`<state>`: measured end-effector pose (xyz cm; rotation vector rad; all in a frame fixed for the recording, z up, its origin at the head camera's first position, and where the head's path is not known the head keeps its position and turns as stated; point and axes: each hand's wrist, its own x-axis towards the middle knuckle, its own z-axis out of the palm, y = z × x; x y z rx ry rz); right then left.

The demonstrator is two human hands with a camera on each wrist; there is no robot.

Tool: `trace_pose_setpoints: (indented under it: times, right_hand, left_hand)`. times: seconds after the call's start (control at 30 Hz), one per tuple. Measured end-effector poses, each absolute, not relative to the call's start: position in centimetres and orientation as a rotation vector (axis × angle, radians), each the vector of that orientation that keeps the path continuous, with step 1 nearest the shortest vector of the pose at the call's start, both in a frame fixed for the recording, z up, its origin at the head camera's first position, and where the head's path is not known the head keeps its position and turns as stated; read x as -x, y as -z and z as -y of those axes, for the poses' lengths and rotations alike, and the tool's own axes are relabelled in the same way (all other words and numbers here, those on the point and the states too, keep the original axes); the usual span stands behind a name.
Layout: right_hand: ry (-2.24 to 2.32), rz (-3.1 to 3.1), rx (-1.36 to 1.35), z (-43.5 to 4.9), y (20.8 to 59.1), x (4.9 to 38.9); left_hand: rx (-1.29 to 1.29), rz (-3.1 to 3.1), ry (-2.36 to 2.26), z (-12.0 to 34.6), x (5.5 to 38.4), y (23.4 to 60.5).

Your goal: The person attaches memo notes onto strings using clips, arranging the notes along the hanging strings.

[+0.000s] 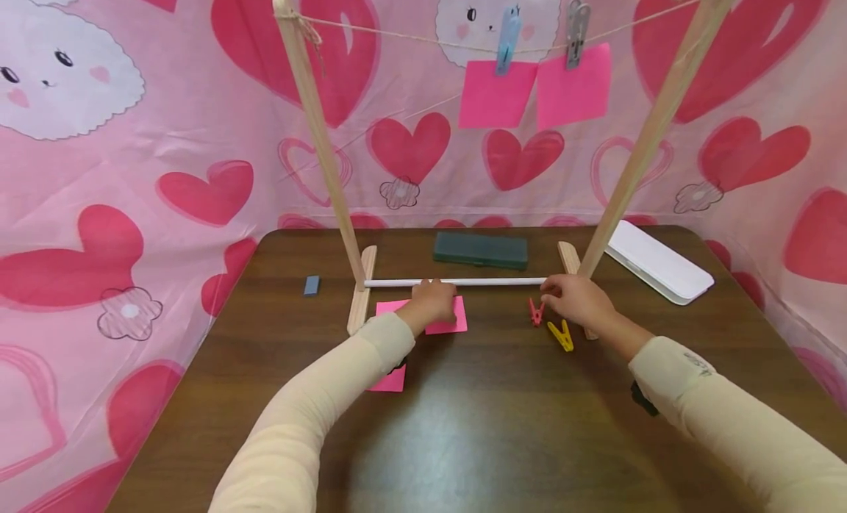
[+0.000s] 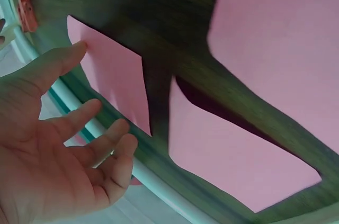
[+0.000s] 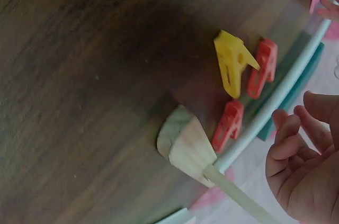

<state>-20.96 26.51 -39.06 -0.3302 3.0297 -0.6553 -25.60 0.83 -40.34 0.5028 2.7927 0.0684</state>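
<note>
Over a pink paper square point(image 2: 114, 73) on the table, my left hand point(image 1: 431, 304) reaches with spread, lightly bent fingers. Its thumb tip overlaps the paper's edge in the left wrist view. Two more pink squares lie beside it, one close by point(image 2: 233, 152) and a nearer one point(image 2: 286, 38). My right hand point(image 1: 581, 301) hovers by the stand's right foot, fingers loosely bent around nothing. Close to it lie a yellow clothespin point(image 3: 231, 65) and two red clothespins, one beside the yellow point(image 3: 263, 68) and one near the foot point(image 3: 228, 126); the head view shows only one red.
A wooden stand point(image 1: 324, 138) carries a string with two pink squares hung by a blue clothespin point(image 1: 508, 39) and a grey one point(image 1: 577, 31). A white rod point(image 1: 496, 282) crosses low between its posts. Behind are a dark green case point(image 1: 480, 250) and white case point(image 1: 662, 263).
</note>
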Motion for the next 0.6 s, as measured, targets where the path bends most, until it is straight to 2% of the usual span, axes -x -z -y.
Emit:
trace_pose_setpoints:
  times: [0.33,0.6]
  right_hand:
    - [0.469,-3.040,0.248,-26.0,41.3,21.9]
    - [0.413,-3.029,0.168,-25.4,42.3,22.6]
  left_hand:
    - [-0.409,-2.810,0.046,-0.2,25.7,40.7]
    - [-0.486,-2.882,-0.001,0.0,25.4,41.0]
